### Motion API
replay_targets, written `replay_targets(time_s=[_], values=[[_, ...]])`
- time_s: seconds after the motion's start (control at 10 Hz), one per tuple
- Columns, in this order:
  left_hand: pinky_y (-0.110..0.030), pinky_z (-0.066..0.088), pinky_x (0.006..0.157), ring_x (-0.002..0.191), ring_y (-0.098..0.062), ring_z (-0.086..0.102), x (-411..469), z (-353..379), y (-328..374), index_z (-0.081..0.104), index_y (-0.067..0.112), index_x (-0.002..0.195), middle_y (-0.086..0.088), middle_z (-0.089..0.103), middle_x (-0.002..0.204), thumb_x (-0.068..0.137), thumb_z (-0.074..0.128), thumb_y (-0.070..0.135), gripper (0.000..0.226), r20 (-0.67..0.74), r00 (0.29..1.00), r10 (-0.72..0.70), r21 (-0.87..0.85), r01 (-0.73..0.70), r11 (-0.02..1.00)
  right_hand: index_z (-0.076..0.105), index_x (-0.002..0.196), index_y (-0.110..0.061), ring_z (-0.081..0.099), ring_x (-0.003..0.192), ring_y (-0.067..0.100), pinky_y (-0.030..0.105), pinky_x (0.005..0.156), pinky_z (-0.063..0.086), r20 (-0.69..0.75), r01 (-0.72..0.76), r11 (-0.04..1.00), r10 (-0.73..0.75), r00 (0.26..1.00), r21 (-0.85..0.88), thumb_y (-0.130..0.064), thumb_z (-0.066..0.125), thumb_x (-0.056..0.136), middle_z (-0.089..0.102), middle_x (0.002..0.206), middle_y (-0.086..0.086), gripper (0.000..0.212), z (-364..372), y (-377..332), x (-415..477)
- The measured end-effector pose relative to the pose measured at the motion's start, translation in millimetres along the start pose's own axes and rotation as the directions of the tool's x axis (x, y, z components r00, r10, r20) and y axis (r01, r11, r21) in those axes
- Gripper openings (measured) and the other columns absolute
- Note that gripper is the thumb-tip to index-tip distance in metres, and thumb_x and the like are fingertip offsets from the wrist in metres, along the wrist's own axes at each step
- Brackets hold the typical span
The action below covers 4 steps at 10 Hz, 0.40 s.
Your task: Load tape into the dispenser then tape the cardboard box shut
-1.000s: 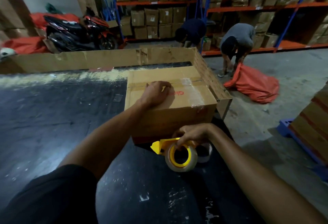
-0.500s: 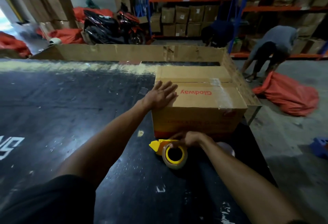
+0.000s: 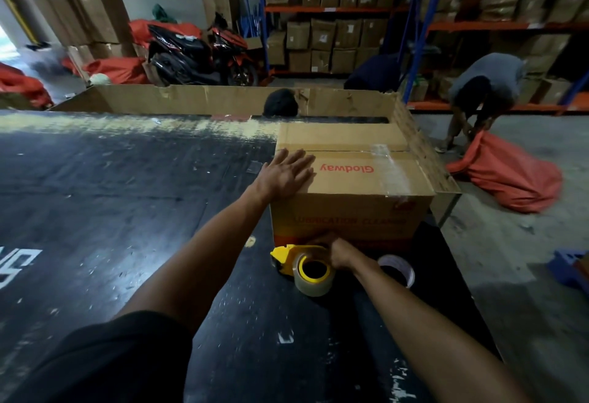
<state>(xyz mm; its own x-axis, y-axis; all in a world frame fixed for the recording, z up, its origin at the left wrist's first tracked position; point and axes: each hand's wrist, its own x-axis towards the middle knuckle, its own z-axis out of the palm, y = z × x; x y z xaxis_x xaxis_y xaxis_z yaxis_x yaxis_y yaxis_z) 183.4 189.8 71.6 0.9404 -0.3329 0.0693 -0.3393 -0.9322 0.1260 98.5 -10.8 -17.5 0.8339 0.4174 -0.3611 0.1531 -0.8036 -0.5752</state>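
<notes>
A brown cardboard box [image 3: 353,208] with red "Glodway" lettering stands on the black table [image 3: 127,211], its top flaps closed and a strip of clear tape across the right part of the seam. My left hand [image 3: 287,176] lies flat, fingers spread, on the box's top left corner. At the foot of the box's near face my right hand [image 3: 334,251] grips the yellow tape dispenser [image 3: 287,256], which carries a roll of clear tape [image 3: 314,276] on a yellow core. The dispenser rests on the table, touching the box's lower edge.
A second tape roll [image 3: 396,270] lies on the table just right of my right wrist. A low cardboard wall [image 3: 197,99] borders the table's far and right sides. Beyond it a person [image 3: 484,90] bends over an orange sack [image 3: 510,179]. A motorbike [image 3: 200,55] and loaded shelves [image 3: 334,39] stand behind.
My left hand has opened flat and slid from the middle of the box top to its left corner. My right hand with the dispenser has moved forward against the box's base.
</notes>
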Motion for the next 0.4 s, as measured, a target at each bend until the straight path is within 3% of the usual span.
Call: replay_targets(time_s=[0.1, 0.2, 0.3, 0.4], values=[[-0.071, 0.002, 0.117, 0.158, -0.029, -0.009, -7.6, -9.6, 12.0, 0.013, 0.043, 0.159, 0.007, 0.004, 0.171, 0.101, 0.021, 0.061, 0.061, 0.041, 0.992, -0.121, -0.033, 0.123, 0.992, 0.065, 0.134, -0.026, 0.056, 0.130, 0.027, 0.033, 0.105, 0.044, -0.084, 0.035, 0.999, -0.036, 0.996, -0.012, -0.013, 0.064, 0.097, 0.061, 0.141, 0.005, 0.039, 2.1, 0.5, -4.9], [-0.075, -0.001, 0.116, 0.158, -0.030, 0.004, -17.2, -15.0, 29.0, 0.031, 0.040, 0.155, 0.002, 0.023, 0.168, 0.103, 0.023, 0.059, 0.056, -0.056, 0.982, -0.179, -0.007, 0.179, 0.984, 0.060, 0.137, -0.032, 0.057, 0.126, 0.034, 0.041, 0.101, 0.048, -0.258, 0.034, 0.988, -0.072, 0.964, -0.149, -0.021, 0.061, 0.096, 0.063, 0.137, 0.009, 0.043, 14.7, 6.3, -14.7], [-0.076, -0.005, 0.116, 0.156, -0.034, 0.017, -24.8, -20.3, 36.1, 0.052, 0.032, 0.142, 0.000, 0.046, 0.156, 0.103, 0.031, 0.054, 0.049, -0.134, 0.973, -0.188, 0.050, 0.196, 0.979, 0.058, 0.137, -0.031, 0.061, 0.118, 0.035, 0.041, 0.094, 0.051, -0.333, 0.012, 0.977, -0.084, 0.939, -0.212, -0.027, 0.059, 0.096, 0.067, 0.126, 0.009, 0.041, 16.5, -1.7, -33.3], [-0.071, -0.003, 0.119, 0.152, -0.032, 0.028, -34.3, -16.8, 37.4, 0.059, 0.021, 0.135, -0.007, 0.052, 0.150, 0.105, 0.035, 0.045, 0.045, -0.267, 0.959, -0.100, 0.162, 0.146, 0.976, 0.061, 0.127, -0.019, 0.060, 0.117, 0.038, 0.043, 0.091, 0.050, -0.400, 0.042, 0.988, -0.100, 0.911, -0.150, -0.046, 0.052, 0.100, 0.066, 0.122, 0.013, 0.039, 21.3, 3.4, -59.7]])
